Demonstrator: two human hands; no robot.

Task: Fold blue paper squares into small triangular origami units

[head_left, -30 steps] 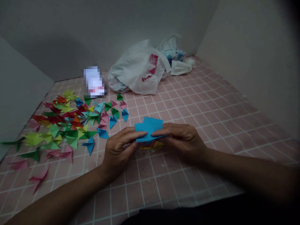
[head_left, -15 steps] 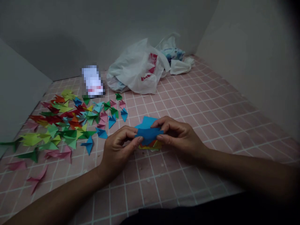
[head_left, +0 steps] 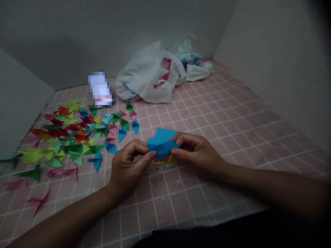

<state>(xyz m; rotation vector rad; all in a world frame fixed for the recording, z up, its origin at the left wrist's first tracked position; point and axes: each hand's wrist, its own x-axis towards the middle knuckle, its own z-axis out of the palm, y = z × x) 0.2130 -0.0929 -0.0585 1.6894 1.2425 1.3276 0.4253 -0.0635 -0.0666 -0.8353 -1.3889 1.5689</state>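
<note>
A blue paper sheet (head_left: pixel 161 143), partly folded, is pinched between both hands just above the pink checked tablecloth (head_left: pixel 219 120). My left hand (head_left: pixel 129 165) grips its left edge with thumb and fingertips. My right hand (head_left: pixel 198 151) holds the right edge the same way. Under the blue sheet lies a small stack of coloured papers (head_left: pixel 165 160), mostly hidden by the hands.
Several folded paper pieces (head_left: pixel 69 137) in green, red, pink, blue and yellow are scattered at the left. A white plastic bag (head_left: pixel 147 77) and a smaller bag (head_left: pixel 192 63) sit at the back, with a blurred white packet (head_left: pixel 99 90) beside them. Grey walls enclose the table.
The blue sheet has been folded down from a flatter shape; my fingers have closed in on its middle. Both hands stay in about the same place.
</note>
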